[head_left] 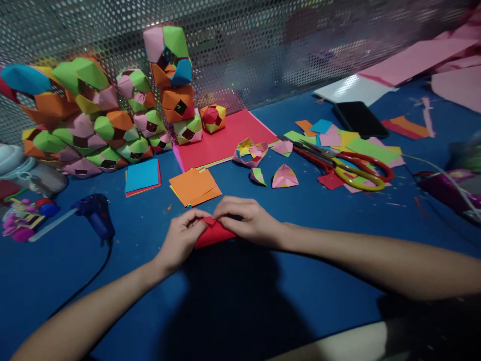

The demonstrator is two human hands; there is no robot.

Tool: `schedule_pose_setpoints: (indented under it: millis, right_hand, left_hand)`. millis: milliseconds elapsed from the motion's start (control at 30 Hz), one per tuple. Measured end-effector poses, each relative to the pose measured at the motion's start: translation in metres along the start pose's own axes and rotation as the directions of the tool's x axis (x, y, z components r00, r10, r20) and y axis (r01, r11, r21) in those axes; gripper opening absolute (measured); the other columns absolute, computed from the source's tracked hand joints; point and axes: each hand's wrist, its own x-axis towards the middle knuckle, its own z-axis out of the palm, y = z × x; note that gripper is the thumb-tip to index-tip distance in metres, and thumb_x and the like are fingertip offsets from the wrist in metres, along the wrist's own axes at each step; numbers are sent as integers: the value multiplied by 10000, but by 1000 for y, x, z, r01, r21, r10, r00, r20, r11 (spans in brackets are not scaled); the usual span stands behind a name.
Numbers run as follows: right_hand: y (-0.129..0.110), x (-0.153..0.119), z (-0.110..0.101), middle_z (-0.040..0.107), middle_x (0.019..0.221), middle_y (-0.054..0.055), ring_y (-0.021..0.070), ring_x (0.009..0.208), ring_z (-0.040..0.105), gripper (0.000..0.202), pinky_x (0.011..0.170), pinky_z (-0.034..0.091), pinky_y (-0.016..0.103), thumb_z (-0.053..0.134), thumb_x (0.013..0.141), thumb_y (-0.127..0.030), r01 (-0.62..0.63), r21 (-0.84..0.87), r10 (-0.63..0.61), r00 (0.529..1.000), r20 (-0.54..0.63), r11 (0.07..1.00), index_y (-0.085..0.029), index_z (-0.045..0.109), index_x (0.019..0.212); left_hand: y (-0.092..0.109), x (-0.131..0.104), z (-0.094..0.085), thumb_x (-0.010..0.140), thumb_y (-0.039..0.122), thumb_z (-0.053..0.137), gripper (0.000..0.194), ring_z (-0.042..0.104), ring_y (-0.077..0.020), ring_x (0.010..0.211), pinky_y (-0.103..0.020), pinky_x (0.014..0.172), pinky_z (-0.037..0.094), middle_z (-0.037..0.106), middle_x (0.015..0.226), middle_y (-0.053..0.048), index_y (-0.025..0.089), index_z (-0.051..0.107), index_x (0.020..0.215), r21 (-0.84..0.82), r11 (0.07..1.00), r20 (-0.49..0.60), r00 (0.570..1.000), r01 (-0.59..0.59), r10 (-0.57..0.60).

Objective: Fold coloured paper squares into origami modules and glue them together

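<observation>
The left hand (179, 234) and right hand (252, 220) pinch the red paper (213, 237) between them, low and central on the blue tabletop (323, 311). A fold at its top edge seems in hand; a neat crease calls for steady fingertips. From it, orange squares (192, 186) lie at eleven o'clock, scissors (340, 165) at two, a glue gun (98, 216) near nine (no brand or writing is legible anywhere).

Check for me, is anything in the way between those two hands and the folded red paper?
Nothing visible is: the left hand and right hand both have their fingers on the folded red paper. The orange squares lie just beyond it, and the glue gun sits off to the left, neither in between.
</observation>
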Motion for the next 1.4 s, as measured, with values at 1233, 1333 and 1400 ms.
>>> schedule_pose_setpoints:
  millis: [1233,1333,1400]
  right_hand:
    - [5,-9,9,538,743,10,115,682,518,92,641,439,241,516,777,-101,-38,-37,35,996,-80,999,-185,515,813]
    - [5,-9,9,542,747,10,116,685,521,92,645,442,241,511,781,-105,-41,-46,37,997,-74,998,-189,512,819]
    - [5,-9,9,547,750,11,116,686,524,92,645,444,240,506,784,-106,-41,-52,37,997,-71,998,-189,514,824]
  left_hand:
    - [-9,4,1,781,255,566,122,570,-153,789,-253,719,423,645,829,-32,165,642,812,141,978,39,988,-152,148]
    - [-9,4,-1,786,266,560,142,582,-169,814,-271,746,428,656,843,-45,156,649,803,100,985,48,990,-138,134]
    - [-8,4,-1,779,257,559,146,587,-176,832,-279,761,433,660,860,-51,152,654,814,76,990,56,992,-119,115]
